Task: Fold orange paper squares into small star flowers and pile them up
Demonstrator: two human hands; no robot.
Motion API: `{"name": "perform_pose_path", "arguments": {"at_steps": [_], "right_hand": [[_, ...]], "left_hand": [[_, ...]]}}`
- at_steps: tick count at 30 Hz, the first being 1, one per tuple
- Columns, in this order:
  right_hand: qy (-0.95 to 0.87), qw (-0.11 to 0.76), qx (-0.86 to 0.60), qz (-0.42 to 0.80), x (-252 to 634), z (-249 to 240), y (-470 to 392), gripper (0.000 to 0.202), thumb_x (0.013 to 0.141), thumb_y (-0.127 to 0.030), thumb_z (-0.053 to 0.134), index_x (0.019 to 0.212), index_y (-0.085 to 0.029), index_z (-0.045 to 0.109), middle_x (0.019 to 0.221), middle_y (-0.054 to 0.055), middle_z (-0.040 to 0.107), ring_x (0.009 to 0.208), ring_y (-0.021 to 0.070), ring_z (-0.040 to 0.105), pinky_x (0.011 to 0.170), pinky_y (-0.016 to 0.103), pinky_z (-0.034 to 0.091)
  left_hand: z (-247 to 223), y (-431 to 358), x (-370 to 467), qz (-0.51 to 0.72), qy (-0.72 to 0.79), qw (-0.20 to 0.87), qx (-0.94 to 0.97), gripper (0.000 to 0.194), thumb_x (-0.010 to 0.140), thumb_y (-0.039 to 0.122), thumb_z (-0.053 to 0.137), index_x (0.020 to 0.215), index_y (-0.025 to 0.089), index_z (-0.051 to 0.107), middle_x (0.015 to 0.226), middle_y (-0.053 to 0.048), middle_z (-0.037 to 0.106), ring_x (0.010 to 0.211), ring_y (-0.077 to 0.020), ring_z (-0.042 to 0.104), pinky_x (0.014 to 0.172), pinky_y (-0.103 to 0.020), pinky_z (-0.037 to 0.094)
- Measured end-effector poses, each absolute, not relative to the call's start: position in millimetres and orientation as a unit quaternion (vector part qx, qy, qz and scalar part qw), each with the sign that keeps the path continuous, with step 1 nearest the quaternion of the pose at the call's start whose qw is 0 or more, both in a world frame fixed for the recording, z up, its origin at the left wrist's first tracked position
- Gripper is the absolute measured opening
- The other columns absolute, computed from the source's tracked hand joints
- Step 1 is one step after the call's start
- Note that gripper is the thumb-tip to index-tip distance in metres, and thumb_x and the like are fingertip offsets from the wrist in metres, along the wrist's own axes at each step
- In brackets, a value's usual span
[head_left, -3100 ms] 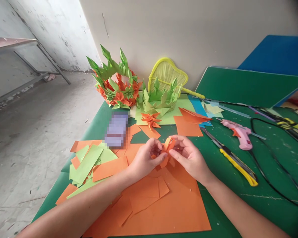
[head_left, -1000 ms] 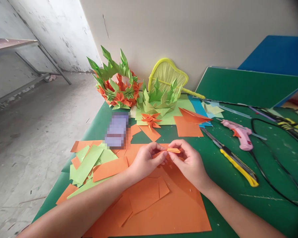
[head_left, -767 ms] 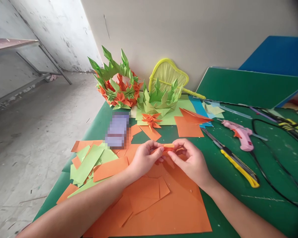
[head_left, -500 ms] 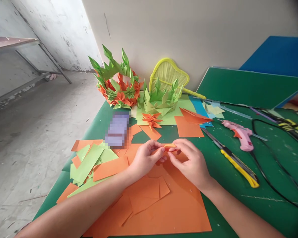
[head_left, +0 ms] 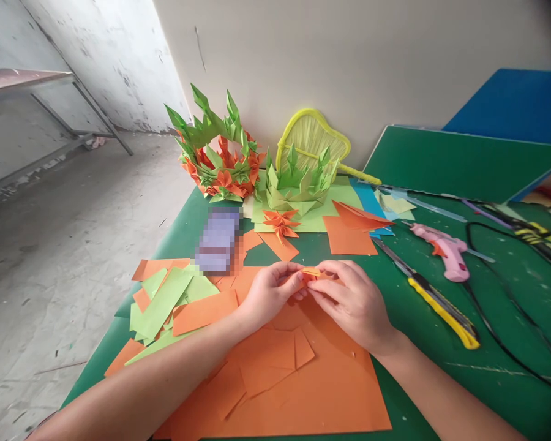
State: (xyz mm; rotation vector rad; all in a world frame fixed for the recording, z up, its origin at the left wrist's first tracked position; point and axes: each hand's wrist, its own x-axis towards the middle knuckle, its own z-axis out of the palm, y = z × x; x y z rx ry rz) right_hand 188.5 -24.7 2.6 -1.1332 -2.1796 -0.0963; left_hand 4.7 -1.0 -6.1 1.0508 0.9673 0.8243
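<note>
A small folded orange paper piece (head_left: pixel 311 271) is pinched between my two hands, above a large orange sheet (head_left: pixel 330 392). My left hand (head_left: pixel 273 291) grips its left end with thumb and fingers. Closed on the right end is my right hand (head_left: pixel 351 300), its fingertips partly covering the folds. Cut orange pieces lie on the sheet below. Behind the hands sits an orange folded paper flower (head_left: pixel 281 224). Farther back stand a light green paper crown (head_left: pixel 298 187) and a taller green and orange one (head_left: pixel 220 159).
Green and orange paper scraps (head_left: pixel 165 300) lie left, below a blurred phone-like object (head_left: pixel 218 239). On the green table (head_left: pixel 422 380), a yellow cutter (head_left: pixel 443 312) and pink glue gun (head_left: pixel 445 248) with a black cable lie right. A yellow fan (head_left: pixel 310 131) leans on the wall.
My right hand has shifted slightly left, and its fingers have closed in nearer to my left fingertips around the orange piece. My left hand has barely moved.
</note>
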Motion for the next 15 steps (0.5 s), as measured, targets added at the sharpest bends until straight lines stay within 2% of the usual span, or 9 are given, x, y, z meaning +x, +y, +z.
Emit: {"name": "perform_pose_path", "arguments": {"at_steps": [6,8,11,15], "right_hand": [[-0.829,0.344,-0.440,-0.018,187.7,4.9,-24.9,0.010,0.087,-0.018,0.061,0.083,-0.024,0.068,0.103,0.008,0.063,0.089,0.0205,0.057,0.076,0.035,0.053],[-0.819,0.363,-0.444,-0.005,187.5,6.3,-25.0,0.006,0.086,-0.020,0.064,0.089,-0.024,0.067,0.102,0.008,0.063,0.090,0.0211,0.059,0.079,0.037,0.053],[-0.798,0.393,-0.457,-0.010,187.8,6.4,-24.5,0.016,0.084,-0.023,0.067,0.099,-0.023,0.063,0.101,0.008,0.064,0.093,0.0231,0.061,0.083,0.039,0.052],[-0.798,0.379,-0.467,-0.036,188.8,5.7,-24.0,0.013,0.085,-0.025,0.066,0.098,-0.023,0.063,0.103,0.009,0.064,0.092,0.0235,0.061,0.082,0.040,0.052]], "left_hand": [[-8.3,-1.3,4.2,0.361,0.434,0.655,0.502,0.032,0.078,0.045,0.070,0.092,0.016,0.066,0.071,-0.001,0.065,0.063,-0.0115,0.060,0.062,-0.024,0.049],[-8.3,-1.1,4.1,0.367,0.437,0.658,0.492,0.030,0.077,0.044,0.071,0.089,0.017,0.065,0.074,0.000,0.066,0.062,-0.0108,0.060,0.064,-0.024,0.050],[-7.7,-1.0,3.7,0.367,0.442,0.660,0.485,0.029,0.078,0.043,0.070,0.090,0.017,0.063,0.078,-0.002,0.067,0.064,-0.0111,0.062,0.067,-0.025,0.052],[-6.7,-1.7,3.8,0.370,0.441,0.659,0.483,0.029,0.079,0.042,0.069,0.093,0.017,0.061,0.084,-0.002,0.067,0.064,-0.0102,0.061,0.066,-0.025,0.051]]}}
